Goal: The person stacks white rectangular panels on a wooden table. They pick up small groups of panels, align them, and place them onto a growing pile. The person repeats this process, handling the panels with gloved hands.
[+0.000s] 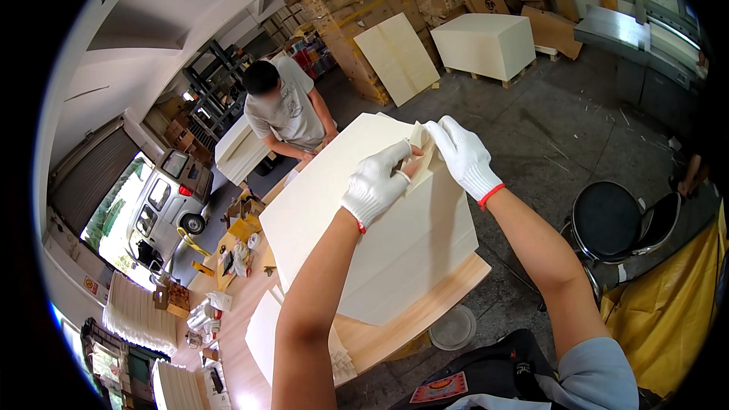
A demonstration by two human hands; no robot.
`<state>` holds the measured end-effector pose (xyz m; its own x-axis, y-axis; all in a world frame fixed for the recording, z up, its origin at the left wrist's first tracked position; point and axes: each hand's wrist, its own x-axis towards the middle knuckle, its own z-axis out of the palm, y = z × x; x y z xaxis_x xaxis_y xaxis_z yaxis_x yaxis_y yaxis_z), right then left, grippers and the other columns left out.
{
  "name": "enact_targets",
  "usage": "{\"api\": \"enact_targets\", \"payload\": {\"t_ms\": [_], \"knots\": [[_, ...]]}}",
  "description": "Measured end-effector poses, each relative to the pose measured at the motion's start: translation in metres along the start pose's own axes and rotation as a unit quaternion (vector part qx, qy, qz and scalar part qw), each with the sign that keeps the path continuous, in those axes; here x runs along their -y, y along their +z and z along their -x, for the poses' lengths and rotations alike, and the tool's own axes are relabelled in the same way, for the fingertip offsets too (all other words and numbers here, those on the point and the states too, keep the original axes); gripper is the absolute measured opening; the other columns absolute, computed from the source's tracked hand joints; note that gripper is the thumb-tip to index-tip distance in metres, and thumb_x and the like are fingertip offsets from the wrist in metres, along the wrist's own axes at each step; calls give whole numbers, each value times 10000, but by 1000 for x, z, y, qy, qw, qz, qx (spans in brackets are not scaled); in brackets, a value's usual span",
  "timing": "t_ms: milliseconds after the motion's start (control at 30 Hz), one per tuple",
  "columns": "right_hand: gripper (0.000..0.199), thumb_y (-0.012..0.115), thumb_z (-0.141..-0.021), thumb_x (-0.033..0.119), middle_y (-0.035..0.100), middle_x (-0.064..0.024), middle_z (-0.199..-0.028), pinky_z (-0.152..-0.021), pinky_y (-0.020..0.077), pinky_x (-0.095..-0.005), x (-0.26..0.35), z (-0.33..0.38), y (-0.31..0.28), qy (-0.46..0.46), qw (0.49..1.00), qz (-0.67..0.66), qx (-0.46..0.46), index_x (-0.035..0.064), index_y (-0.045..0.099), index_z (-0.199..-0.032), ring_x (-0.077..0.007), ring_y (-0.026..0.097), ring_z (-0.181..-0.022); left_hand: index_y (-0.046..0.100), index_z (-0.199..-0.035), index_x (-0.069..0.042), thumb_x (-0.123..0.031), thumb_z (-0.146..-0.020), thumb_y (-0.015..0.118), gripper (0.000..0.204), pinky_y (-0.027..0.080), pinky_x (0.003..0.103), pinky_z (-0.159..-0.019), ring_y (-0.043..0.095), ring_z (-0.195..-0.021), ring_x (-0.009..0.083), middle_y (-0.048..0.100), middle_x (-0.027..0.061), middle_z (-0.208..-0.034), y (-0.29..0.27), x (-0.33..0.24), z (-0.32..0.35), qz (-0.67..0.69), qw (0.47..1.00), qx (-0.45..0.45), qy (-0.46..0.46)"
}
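A tall stack of cream paper sheets stands on the wooden table in front of me. At its right-hand corner the upper sheets bend up into curled flaps. My left hand, in a white glove with bare thumb and finger tips, pinches those flaps. In a full white glove with a red cuff, my right hand closes over the outer edge of the same sheets; its thumb is mostly hidden. Both forearms reach over the near side of the stack.
Tools and small packages lie along the wooden table to the left. A co-worker leans at the stack's far side. Right of me stand a black stool and a yellow cover. A wrapped white block sits on a pallet behind.
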<state>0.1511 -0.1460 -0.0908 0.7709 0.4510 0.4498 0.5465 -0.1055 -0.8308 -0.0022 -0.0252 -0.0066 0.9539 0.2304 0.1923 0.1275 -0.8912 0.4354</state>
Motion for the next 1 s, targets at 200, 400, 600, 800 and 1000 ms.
{"api": "enact_targets", "payload": {"t_ms": [200,400,600,800,1000], "knots": [[500,429,-1088,567,644,-169,-823,-744,469,-494,-1,0,2,-1,1000,-8,-3,99,594,-1034,-414,640,-832,694,-1299,-138,-267,-957,748,370,539,365,-775,682,-778,188,713,90,-906,0,-8,2,15,1000,-2,-24],[507,418,-1090,572,638,-158,-799,-741,469,-491,1,1,0,5,1000,-12,-2,99,593,-1035,-411,641,-816,683,-1319,-157,-268,-975,751,368,531,363,-760,660,-760,188,692,80,-864,0,-8,2,40,999,2,-31],[501,426,-1092,562,640,-174,-829,-747,468,-487,0,1,0,9,1000,-14,-1,91,589,-1039,-413,640,-840,679,-1332,-170,-242,-963,737,380,539,375,-774,676,-782,204,694,97,-886,1,-7,1,31,999,0,-27],[544,456,-1061,594,681,-188,-884,-790,481,-492,0,2,-26,-9,1000,-19,6,79,627,-1017,-426,666,-910,691,-1351,-164,-116,-901,680,452,568,399,-839,734,-864,290,749,138,-988,8,-4,12,-88,986,-83,117],[551,531,-1019,619,718,-123,-869,-741,501,-459,8,8,-46,13,959,231,162,92,650,-910,-344,694,-858,698,-1341,-150,-83,-872,672,474,580,437,-867,740,-950,338,756,160,-1043,9,-3,10,-75,994,-65,49]]}}
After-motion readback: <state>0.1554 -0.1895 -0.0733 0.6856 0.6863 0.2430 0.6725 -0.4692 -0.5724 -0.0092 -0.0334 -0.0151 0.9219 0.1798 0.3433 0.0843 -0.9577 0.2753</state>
